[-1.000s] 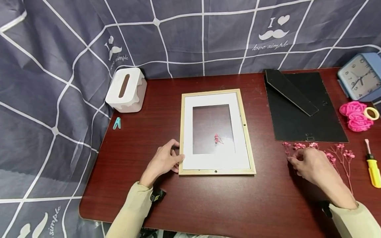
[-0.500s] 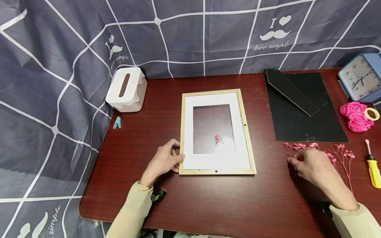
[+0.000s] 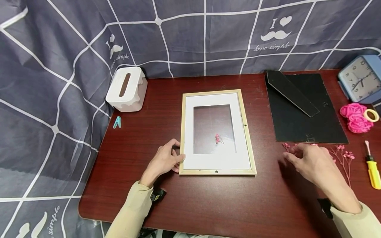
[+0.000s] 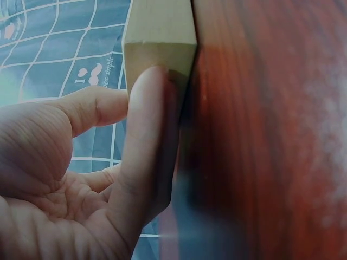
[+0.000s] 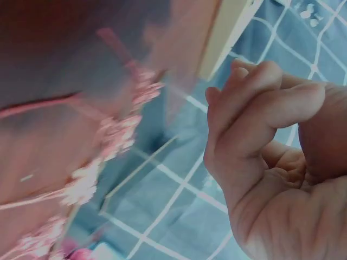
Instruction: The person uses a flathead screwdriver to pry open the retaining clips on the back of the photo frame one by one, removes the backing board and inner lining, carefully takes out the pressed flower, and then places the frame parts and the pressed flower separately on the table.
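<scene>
A light wooden picture frame with a white mat lies on the table. Inside the mat's opening is a small pink flower sprig. My left hand holds the frame's left edge near its lower corner, thumb on top and a finger against the outer side. Off to the right, my right hand hovers over several pink dried flower sprigs, hiding part of them. In the right wrist view its fingers bend loosely, apart from the flowers, and nothing shows between them.
A black backing board with a stand lies at the back right. Beside it are a blue clock, pink twine, a tape roll and a yellow screwdriver. A tissue box and teal clip sit left.
My right hand has risen slightly off the sprigs and shifted a little left, covering more of the blossoms. The left hand and the picture frame have stayed in place.
</scene>
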Motion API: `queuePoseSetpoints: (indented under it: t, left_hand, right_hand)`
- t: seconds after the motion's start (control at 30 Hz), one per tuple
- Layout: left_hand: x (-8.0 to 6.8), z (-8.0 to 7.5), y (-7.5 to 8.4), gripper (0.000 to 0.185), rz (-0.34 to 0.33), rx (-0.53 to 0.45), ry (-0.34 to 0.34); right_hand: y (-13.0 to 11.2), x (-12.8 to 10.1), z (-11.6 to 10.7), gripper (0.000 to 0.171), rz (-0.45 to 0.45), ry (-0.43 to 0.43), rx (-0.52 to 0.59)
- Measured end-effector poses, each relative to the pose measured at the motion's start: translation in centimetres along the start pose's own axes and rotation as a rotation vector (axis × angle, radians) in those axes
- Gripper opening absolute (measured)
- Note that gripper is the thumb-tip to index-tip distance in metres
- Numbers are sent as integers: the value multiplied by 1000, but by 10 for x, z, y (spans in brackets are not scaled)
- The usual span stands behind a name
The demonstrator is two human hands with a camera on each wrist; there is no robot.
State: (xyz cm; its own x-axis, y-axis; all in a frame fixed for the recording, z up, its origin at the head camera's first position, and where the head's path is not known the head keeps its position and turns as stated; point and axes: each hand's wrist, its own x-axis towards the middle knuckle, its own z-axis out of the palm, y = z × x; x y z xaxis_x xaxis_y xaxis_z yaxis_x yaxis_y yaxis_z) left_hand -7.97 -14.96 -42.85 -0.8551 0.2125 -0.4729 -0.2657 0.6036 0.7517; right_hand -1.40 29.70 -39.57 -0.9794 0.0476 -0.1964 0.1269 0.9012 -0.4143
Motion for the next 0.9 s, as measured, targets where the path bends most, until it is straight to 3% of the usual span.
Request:
queuePoseSetpoints:
  t: [0.2, 0.43, 0.67, 0.9]
  left_hand:
    - [0, 0, -1, 41, 4, 2, 2]
    - [-1, 0, -2, 41, 12, 9, 5]
    - [0, -1, -1, 41, 2, 0, 1]
    - [-1, -1, 0, 41, -2, 18, 1]
  right_hand:
    - [-40, 10, 5, 28, -121, 21, 28]
    - [-90, 31, 18, 16, -300, 18, 38]
    - [-128, 54, 32, 18, -348, -129, 33]
    - [-142, 75, 49, 11, -397, -202, 19]
